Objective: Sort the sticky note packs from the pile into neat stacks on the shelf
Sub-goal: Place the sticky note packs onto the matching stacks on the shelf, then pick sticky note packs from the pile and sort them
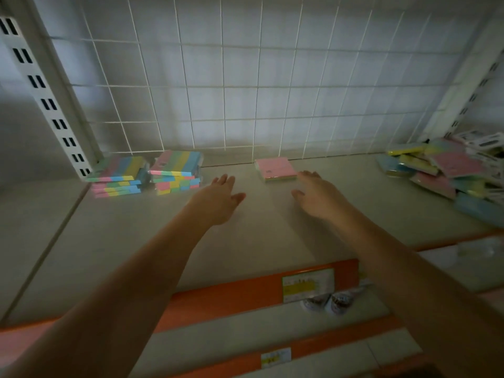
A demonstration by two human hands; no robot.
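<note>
Two hands reach out over the shelf [261, 233], and both hold nothing: fingers straight and spread, palms down. Our right hand [316, 195] lies nearest the pink pack [275, 168], which sits flat toward the back of the shelf near the wire grid [245, 85]. From that hand the pack lies at about eleven o'clock, our fingertips just beside its right edge; whether they touch it we cannot tell. The pack is squarish, so no long axis matters much. Our left hand [221, 197] hovers at the pack's eight o'clock, farther off. At nine o'clock stand two striped stacks [147, 174], side by side. The unsorted pile [447, 173] lies at three o'clock, well apart. We judge the right hand is better placed to fetch the next pack from there.
</note>
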